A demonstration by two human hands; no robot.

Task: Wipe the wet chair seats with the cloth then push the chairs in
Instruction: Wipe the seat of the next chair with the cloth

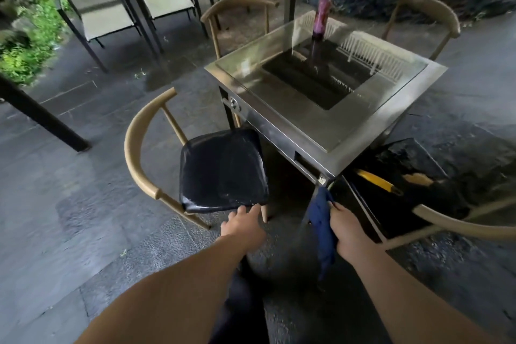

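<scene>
Head view: the dark blue cloth (pixel 322 227) hangs long and narrow, its long axis running up and down the picture, upper end near the counter's (pixel 312 131) near corner, lower end trailing below the wrist. The right hand (pixel 347 233) has its fingers curled round the cloth, pinching it on the hand's inner side, so most of the fabric lies just left of the grip and drops past it.

Over to the left hand (pixel 242 227): fingers straight and spread, reaching to the near edge of the black seat (pixel 223 170), fingertips at or just touching that edge, holding nothing. That seat belongs to the wooden chair (pixel 145 148) with the curved tan backrest; its back faces left, its seat front points toward the counter, and it stands pulled out, just beside the counter's left side. Droplets glint on the seat.

On the right, a second chair (pixel 458 225) sits near the counter's near corner, its dark seat worn and torn. A yellow bar (pixel 374 180) shows under the counter there. A purple bottle (pixel 322 17) stands at the glass top's far side. Two more tan chairs (pixel 237 12) sit behind, and grey sling chairs (pixel 109 19) further back on wet stone paving (pixel 69 218).
</scene>
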